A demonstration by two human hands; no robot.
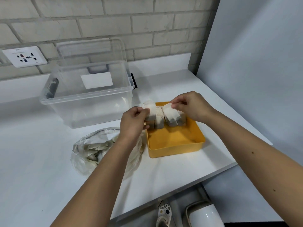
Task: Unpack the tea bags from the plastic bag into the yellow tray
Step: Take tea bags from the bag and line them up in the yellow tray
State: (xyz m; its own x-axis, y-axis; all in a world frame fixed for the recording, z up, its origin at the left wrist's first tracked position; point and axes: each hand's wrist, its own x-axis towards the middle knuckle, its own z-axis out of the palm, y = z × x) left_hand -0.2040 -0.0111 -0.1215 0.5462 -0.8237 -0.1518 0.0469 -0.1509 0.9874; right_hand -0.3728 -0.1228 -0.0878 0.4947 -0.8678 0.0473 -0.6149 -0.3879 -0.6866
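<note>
A yellow tray (177, 146) sits on the white counter, right of centre. Several white tea bags (159, 119) stand upright in a row along its far side. My left hand (132, 122) pinches a tea bag (150, 110) at the row's left end. My right hand (191, 104) pinches the top of another tea bag (171, 113) at the right end. A crumpled clear plastic bag (91, 149) with more tea bags inside lies to the left of the tray, partly under my left forearm.
A large clear plastic storage box (88, 97) stands behind the bag, its lid leaning on the brick wall. A wall socket (24, 57) is at the far left. The counter's edge runs diagonally at the lower right, with a shoe and a white bin on the floor below.
</note>
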